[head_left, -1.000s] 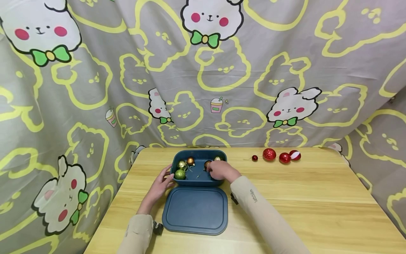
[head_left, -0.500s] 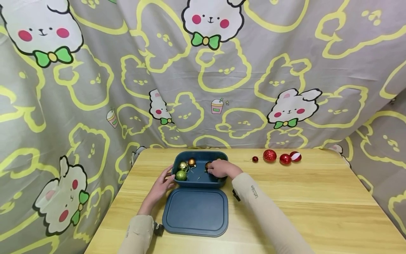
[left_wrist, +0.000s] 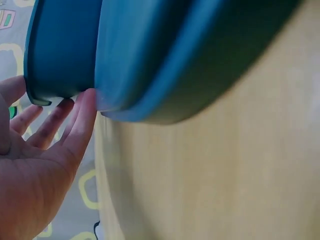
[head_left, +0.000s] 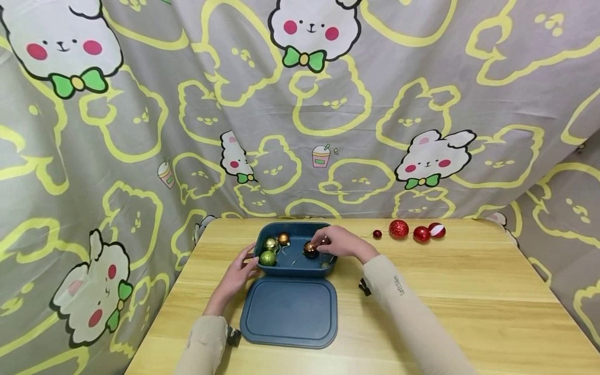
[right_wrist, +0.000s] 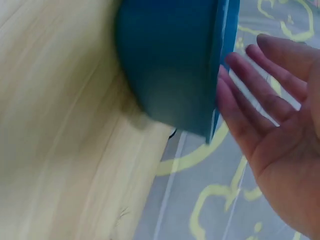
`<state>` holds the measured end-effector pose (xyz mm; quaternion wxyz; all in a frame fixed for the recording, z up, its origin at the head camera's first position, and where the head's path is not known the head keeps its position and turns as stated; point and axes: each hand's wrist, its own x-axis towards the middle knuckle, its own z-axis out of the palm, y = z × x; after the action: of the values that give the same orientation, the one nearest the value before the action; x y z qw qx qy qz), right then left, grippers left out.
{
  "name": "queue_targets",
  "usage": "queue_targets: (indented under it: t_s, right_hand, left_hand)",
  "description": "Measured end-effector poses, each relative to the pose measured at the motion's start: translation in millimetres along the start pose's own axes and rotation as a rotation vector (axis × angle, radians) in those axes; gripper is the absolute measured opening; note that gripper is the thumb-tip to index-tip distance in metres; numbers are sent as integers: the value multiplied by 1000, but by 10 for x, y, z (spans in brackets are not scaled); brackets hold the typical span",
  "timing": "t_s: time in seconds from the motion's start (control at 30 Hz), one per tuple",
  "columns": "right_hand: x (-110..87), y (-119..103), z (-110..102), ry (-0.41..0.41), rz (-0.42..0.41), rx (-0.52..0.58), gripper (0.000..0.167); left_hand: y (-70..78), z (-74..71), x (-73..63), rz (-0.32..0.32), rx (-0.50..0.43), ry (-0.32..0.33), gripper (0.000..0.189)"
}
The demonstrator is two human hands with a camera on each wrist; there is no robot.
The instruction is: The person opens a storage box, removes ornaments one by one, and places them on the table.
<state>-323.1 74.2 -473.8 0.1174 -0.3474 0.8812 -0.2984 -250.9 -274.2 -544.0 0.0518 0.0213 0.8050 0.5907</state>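
A dark blue rectangular box (head_left: 296,271) holds several Christmas baubles. Toward its left end lie a glittery green bauble (head_left: 267,258), a gold one (head_left: 270,244) and a small orange one (head_left: 283,239). A shiny copper-brown bauble (head_left: 310,249) sits right of the middle. My left hand (head_left: 240,272) touches the box's left end, fingers mostly straight along the wall in the left wrist view. Over the right end of the box is my right hand (head_left: 344,242), close to the copper-brown bauble. Its fingers look loose and hold nothing in the right wrist view; it partly hides what lies beneath.
Directly in front of the box, a matching blue lid (head_left: 288,312) lies flat on the wooden table (head_left: 445,307). At the back right are a tiny dark red bauble (head_left: 377,234) and several larger red ones (head_left: 399,229). A patterned curtain (head_left: 365,192) hangs behind the table.
My right hand has drawn back to the right and lifted off the copper-brown bauble, which now shows more fully. The left hand stays at the box's left end.
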Motion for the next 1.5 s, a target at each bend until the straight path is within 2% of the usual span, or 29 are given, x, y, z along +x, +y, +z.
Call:
queue_targets:
  t_s: [0.13, 0.27, 0.43, 0.57, 0.67, 1.0, 1.03, 1.2, 1.27, 1.33, 1.5]
  right_hand:
    - [-70, 129, -9, 46, -30, 41, 26]
    - [-124, 212, 15, 55, -58, 86, 28]
    - [-183, 255, 37, 127, -63, 116, 29]
    - [-211, 295, 56, 210, -53, 59, 28]
    - [-224, 326, 72, 242, -15, 32, 29]
    - [-259, 381, 106, 257, 8, 43, 30]
    - [-265, 385, 109, 259, 8, 49, 30]
    - [-302, 415, 116, 274, 16, 62, 29]
    - [-323, 417, 114, 283, 24, 63, 28]
    - [-342, 406, 114, 287, 31, 80, 28]
    - [-374, 344, 113, 276, 54, 79, 27]
  left_hand:
    - [36, -12, 1, -4, 18, -1, 57]
    - [78, -11, 1, 3, 36, -1, 56]
    - [152, 13, 23, 24, 85, 40, 54]
    - [196, 48, 43, 56, 129, 84, 49]
    - [213, 76, 62, 74, 131, 111, 44]
    - [248, 151, 127, 79, 136, 162, 43]
    - [301, 162, 105, 78, 130, 154, 43]
    - [329, 203, 105, 43, 98, 110, 58]
    - [283, 229, 137, 36, 97, 113, 66]
    - [314, 284, 144, 35, 118, 130, 69]
    - [492, 513, 117, 49, 270, 198, 76]
